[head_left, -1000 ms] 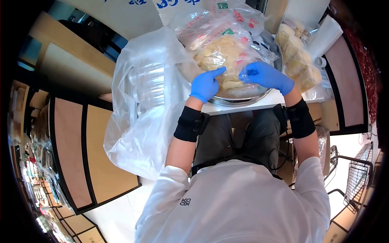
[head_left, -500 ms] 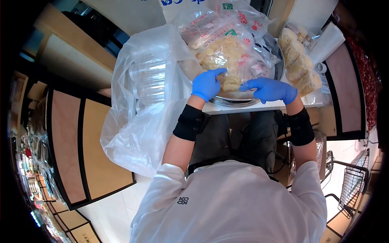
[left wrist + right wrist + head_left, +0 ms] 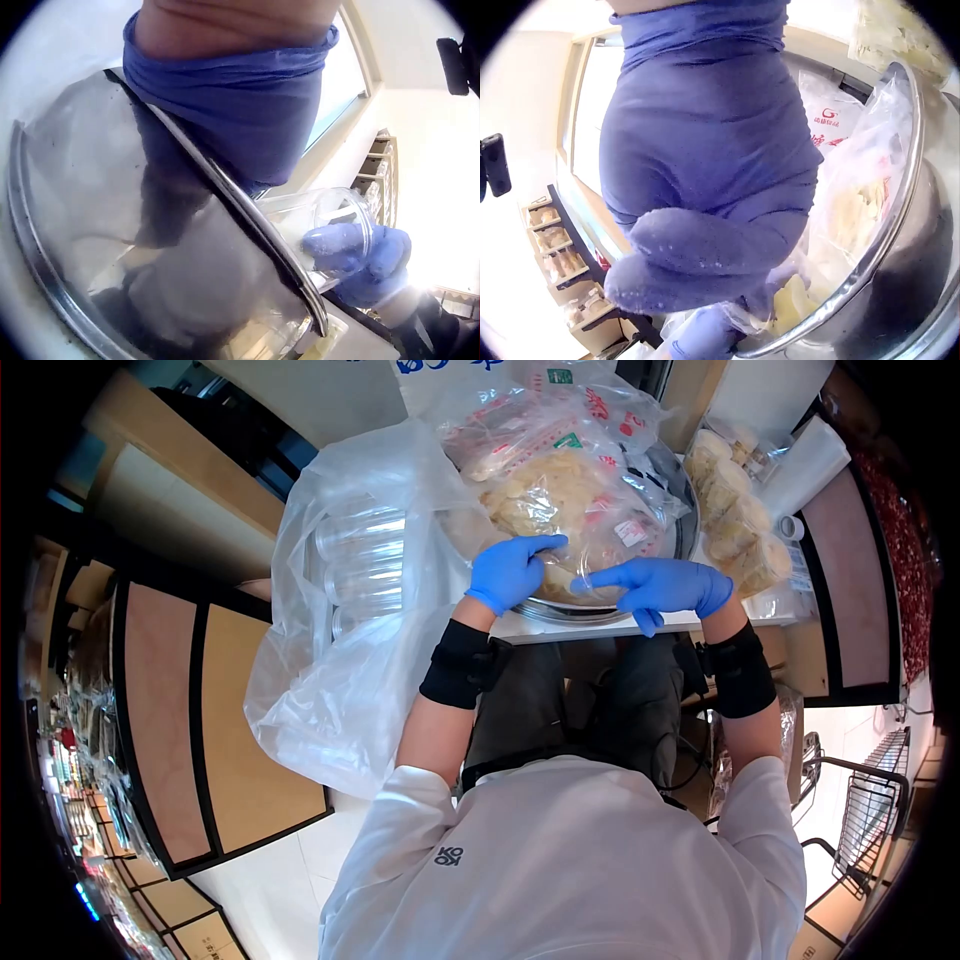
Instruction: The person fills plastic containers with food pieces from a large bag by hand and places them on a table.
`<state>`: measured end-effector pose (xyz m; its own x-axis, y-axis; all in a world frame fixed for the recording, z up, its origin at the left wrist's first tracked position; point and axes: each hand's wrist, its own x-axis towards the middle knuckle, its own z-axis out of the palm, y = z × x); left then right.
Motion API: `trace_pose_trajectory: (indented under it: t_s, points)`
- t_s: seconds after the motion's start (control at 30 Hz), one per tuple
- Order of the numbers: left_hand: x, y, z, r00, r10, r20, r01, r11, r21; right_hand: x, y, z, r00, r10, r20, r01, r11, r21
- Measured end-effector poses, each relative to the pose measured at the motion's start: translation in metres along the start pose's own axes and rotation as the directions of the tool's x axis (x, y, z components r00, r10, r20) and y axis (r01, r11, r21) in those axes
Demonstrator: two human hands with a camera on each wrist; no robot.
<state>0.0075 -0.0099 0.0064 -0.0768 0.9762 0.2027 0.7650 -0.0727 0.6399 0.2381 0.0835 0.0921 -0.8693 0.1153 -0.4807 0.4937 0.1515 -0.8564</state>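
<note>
In the head view, the blue-gloved left hand (image 3: pixel 505 574) is at the near left rim of a steel bowl (image 3: pixel 580 610). Its fingers curl round a clear plastic cup (image 3: pixel 289 210), which lies tilted beside the bowl rim in the left wrist view. The blue-gloved right hand (image 3: pixel 672 586) reaches to the cup's mouth with its index finger extended; in the right wrist view its other fingers are bent. Clear bags (image 3: pixel 545 495) of pale yellow slices fill the bowl, and some slices (image 3: pixel 793 304) show beside the hands. The left fingertips are partly hidden.
A large translucent bag (image 3: pixel 330 690) of stacked clear cups (image 3: pixel 370 550) lies to the left. Filled containers (image 3: pixel 735 510) and a white roll (image 3: pixel 812 458) stand on the right. A wire cart (image 3: pixel 872 815) is on the floor at the lower right.
The right hand has come down from above the bags to the near rim, and its index finger has straightened toward the left hand. The left hand has barely moved.
</note>
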Motion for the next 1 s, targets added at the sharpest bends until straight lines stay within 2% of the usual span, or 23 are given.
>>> trace_pose_trajectory:
  t_s: [0.03, 0.13, 0.27, 0.33, 0.37, 0.43, 0.47, 0.53, 0.67, 0.73, 0.77, 0.83, 0.87, 0.93, 0.97, 1.0]
  points:
    - [0.000, -0.002, 0.000, 0.999, 0.040, 0.004, -0.040, 0.997, -0.061, 0.001, -0.002, 0.001, 0.995, 0.039, 0.091, -0.037, 0.999, -0.027]
    - [0.001, -0.006, 0.002, 0.997, 0.072, 0.007, -0.071, 0.993, -0.091, 0.002, -0.009, 0.007, 0.993, 0.020, 0.120, -0.007, 0.995, -0.102]
    - [-0.004, 0.001, -0.001, 0.999, 0.049, -0.020, -0.050, 0.995, -0.087, 0.001, -0.014, 0.016, 0.998, 0.030, 0.063, -0.018, 0.985, -0.174]
    - [-0.004, 0.003, 0.001, 0.996, 0.004, -0.084, -0.018, 0.985, -0.170, 0.003, -0.012, 0.016, 1.000, -0.028, -0.013, 0.028, 0.999, -0.028]
    - [-0.003, 0.004, 0.001, 0.996, 0.003, -0.087, -0.018, 0.985, -0.171, 0.002, -0.014, 0.016, 1.000, -0.027, -0.012, 0.027, 0.999, -0.031]
    - [-0.003, 0.005, 0.002, 0.996, -0.039, -0.078, 0.033, 0.997, -0.077, -0.002, -0.018, 0.018, 0.994, -0.042, -0.105, 0.064, 0.975, 0.214]
    - [-0.003, 0.006, 0.000, 0.996, -0.040, -0.080, 0.034, 0.996, -0.079, -0.002, -0.018, 0.017, 0.994, -0.040, -0.104, 0.062, 0.975, 0.213]
    - [-0.003, 0.009, -0.003, 0.998, -0.065, -0.005, 0.065, 0.997, 0.035, -0.001, -0.016, 0.013, 0.997, -0.041, -0.068, 0.066, 0.908, 0.414]
    - [0.002, 0.004, -0.002, 0.995, -0.087, 0.047, 0.086, 0.996, 0.026, 0.011, -0.007, 0.006, 0.994, -0.066, -0.084, 0.097, 0.883, 0.459]
    - [0.002, 0.003, 0.002, 0.998, -0.045, -0.036, 0.044, 0.998, -0.043, 0.015, -0.004, 0.003, 0.997, -0.074, -0.018, 0.073, 0.861, 0.504]
    - [0.003, 0.003, 0.001, 0.998, -0.044, -0.037, 0.043, 0.998, -0.043, 0.018, 0.003, 0.001, 0.997, -0.074, -0.019, 0.073, 0.861, 0.503]
    - [0.003, 0.005, -0.002, 0.990, -0.115, 0.080, 0.110, 0.992, 0.061, 0.023, 0.019, -0.003, 0.958, -0.285, -0.033, 0.287, 0.940, 0.186]
    - [0.003, 0.006, -0.003, 0.990, -0.113, 0.080, 0.109, 0.992, 0.061, 0.022, 0.014, -0.002, 0.958, -0.285, -0.034, 0.287, 0.940, 0.185]
    - [0.002, 0.009, -0.005, 0.991, -0.112, 0.078, 0.107, 0.992, 0.069, 0.019, -0.006, 0.005, 0.994, -0.102, -0.031, 0.106, 0.979, 0.173]
    - [0.001, 0.009, -0.004, 0.991, -0.110, 0.077, 0.105, 0.992, 0.068, 0.017, -0.014, 0.010, 0.994, -0.103, -0.032, 0.107, 0.979, 0.171]
    - [0.001, 0.009, -0.004, 0.993, -0.097, 0.062, 0.093, 0.993, 0.069, 0.015, -0.021, 0.017, 0.994, -0.081, -0.070, 0.084, 0.995, 0.049]
